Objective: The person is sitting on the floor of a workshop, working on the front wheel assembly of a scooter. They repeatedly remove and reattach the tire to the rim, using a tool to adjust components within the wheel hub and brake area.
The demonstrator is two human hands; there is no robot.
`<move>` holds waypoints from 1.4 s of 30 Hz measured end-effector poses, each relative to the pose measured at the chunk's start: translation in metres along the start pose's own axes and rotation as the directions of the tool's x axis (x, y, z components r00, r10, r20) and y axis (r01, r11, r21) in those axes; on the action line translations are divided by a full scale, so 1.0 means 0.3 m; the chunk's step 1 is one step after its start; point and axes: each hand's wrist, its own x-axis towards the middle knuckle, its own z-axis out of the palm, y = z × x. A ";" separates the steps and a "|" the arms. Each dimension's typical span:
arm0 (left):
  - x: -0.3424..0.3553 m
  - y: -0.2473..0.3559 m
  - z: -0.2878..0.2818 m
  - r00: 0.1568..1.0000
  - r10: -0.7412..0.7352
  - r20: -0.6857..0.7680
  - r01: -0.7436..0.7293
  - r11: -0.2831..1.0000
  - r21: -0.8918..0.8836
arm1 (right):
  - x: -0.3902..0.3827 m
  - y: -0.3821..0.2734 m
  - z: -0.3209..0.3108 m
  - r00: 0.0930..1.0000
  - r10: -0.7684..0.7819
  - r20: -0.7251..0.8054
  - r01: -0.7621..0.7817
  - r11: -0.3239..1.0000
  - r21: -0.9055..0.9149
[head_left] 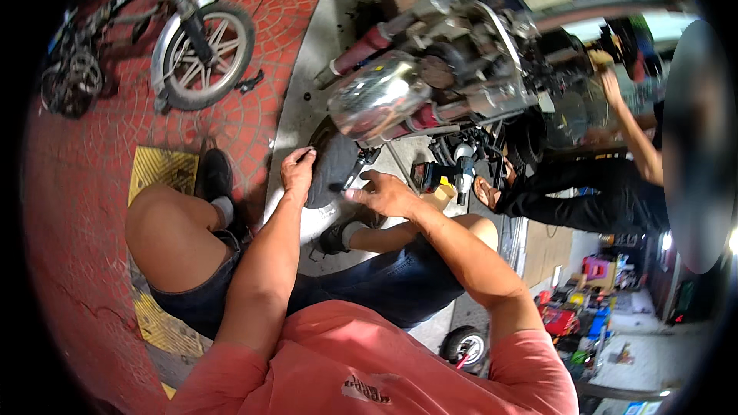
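A dark tire (336, 167) stands between my hands, below the chrome fender (382, 97) and dark red fork (363, 48) of a motorbike front end. My left hand (297, 173) grips the tire's left side, its fingers curled against the rubber. My right hand (387, 195) is at the lower right of the tire, thumb and fingers apart with nothing between them. Some blur lies around the right fingertips, so whether they touch the wheel is unclear. The wheel's right side is partly hidden.
At right, a power drill (463, 169) stands near a small open box (440, 197). A person in dark trousers (596, 200) works close by, one arm (634, 131) raised. A folding bike's front wheel (207, 55) rests on red paving at left. A small wheel (466, 347) lies behind my right arm.
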 end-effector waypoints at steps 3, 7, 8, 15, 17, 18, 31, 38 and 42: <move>0.016 -0.025 -0.013 0.996 -0.062 -0.057 0.071 0.982 0.173 | 0.105 0.005 0.110 0.964 0.264 0.029 -0.260 0.913 0.316; 0.034 -0.043 0.017 0.910 -0.159 -0.383 0.211 0.973 0.097 | 0.186 0.167 0.334 0.846 0.443 -0.298 -0.279 0.842 0.461; 0.024 -0.029 -0.018 0.861 -0.254 -0.440 0.289 0.957 0.013 | 0.179 0.093 0.341 0.848 0.510 -0.145 -0.321 0.710 0.627; -0.009 -0.257 -0.124 0.431 -0.858 0.277 0.781 0.202 -0.591 | 0.249 -0.075 0.326 0.873 0.487 0.023 -0.350 0.594 0.724; 0.001 -0.268 -0.143 0.505 -0.765 0.400 0.722 0.120 -0.681 | 0.314 -0.082 0.341 0.881 0.472 0.011 -0.356 0.648 0.673; 0.007 -0.270 -0.147 0.546 -0.705 0.452 0.690 0.073 -0.720 | 0.335 -0.091 0.345 0.894 0.446 -0.037 -0.315 0.686 0.656; 0.165 -0.036 -0.229 0.476 -0.781 0.405 0.817 0.223 -0.532 | 0.450 -0.226 0.376 0.970 0.237 -0.053 -0.148 0.747 0.648; 0.152 0.018 -0.150 0.549 -0.739 0.390 0.754 0.238 -0.612 | 0.453 -0.162 0.349 0.937 0.345 -0.053 -0.188 0.626 0.757; 0.145 0.018 -0.093 0.592 -0.684 0.426 0.716 0.203 -0.669 | 0.504 -0.146 0.272 0.924 0.359 -0.131 -0.151 0.659 0.737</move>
